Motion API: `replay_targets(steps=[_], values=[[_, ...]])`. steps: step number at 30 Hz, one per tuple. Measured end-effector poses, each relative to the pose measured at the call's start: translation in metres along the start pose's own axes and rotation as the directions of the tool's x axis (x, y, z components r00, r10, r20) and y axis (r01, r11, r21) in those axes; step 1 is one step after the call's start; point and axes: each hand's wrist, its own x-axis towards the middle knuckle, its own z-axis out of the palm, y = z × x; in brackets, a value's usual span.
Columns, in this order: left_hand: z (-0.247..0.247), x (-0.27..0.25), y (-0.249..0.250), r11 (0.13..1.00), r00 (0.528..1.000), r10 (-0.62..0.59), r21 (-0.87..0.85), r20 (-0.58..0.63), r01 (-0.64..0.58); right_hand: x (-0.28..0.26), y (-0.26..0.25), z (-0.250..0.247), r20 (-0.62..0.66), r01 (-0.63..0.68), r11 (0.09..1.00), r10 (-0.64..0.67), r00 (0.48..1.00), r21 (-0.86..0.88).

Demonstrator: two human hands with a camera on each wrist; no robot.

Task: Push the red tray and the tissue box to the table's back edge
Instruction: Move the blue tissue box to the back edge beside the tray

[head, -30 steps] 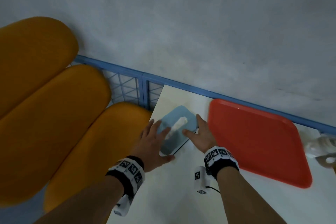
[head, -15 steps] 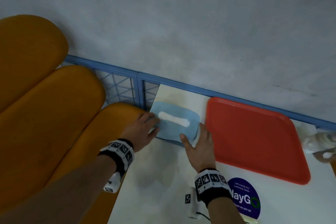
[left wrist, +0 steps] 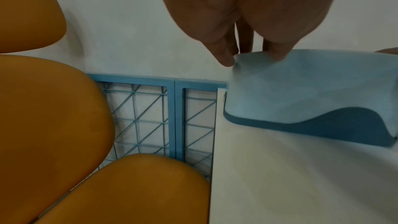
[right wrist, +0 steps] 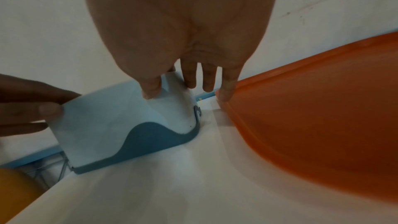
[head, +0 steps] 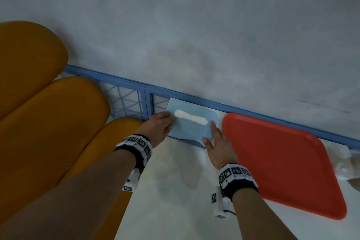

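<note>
Head view: tissue box (head: 194, 132) sits at the counter's (head: 175, 191) back left corner, by the blue rail (head: 243, 106); left hand (head: 158, 128) lays straight fingers on its left end; right hand (head: 218, 148), fingers extended, presses its right end; red tray (head: 276, 161) lies just right, along the rail.

We see a pale grey-blue wall (head: 194, 25) with faint scuffs behind a white table (head: 175, 191). A blue metal frame (head: 116, 80) with wire mesh (head: 124, 101) runs along the wall's foot. 3 mustard-orange cushions (head: 54, 122) sit at left, under dim light.
</note>
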Motion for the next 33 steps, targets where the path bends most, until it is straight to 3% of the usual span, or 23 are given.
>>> replay_targets(steps=[5, 13, 23, 33], values=[[-0.015, 0.019, 0.005, 0.999, 0.998, -0.030, 0.017, 0.048, 0.029, 0.016, -0.008, -0.023, -0.005, 0.024, 0.999, -0.024, 1.000, -0.026], [-0.016, 0.039, -0.006, 0.971, 0.968, -0.225, -0.053, 0.110, 0.231, 0.030, -0.018, -0.042, 0.069, -0.035, 0.999, 0.035, 0.997, -0.013], [0.003, 0.059, 0.003, 0.969, 0.976, -0.183, -0.143, 0.117, 0.199, 0.028, 0.000, -0.047, -0.010, -0.079, 0.991, 0.081, 0.997, 0.103], [-0.004, 0.064, -0.012, 0.969, 0.972, -0.212, -0.106, 0.103, 0.222, 0.040, -0.017, -0.046, 0.023, -0.094, 0.989, 0.092, 0.995, 0.116]])
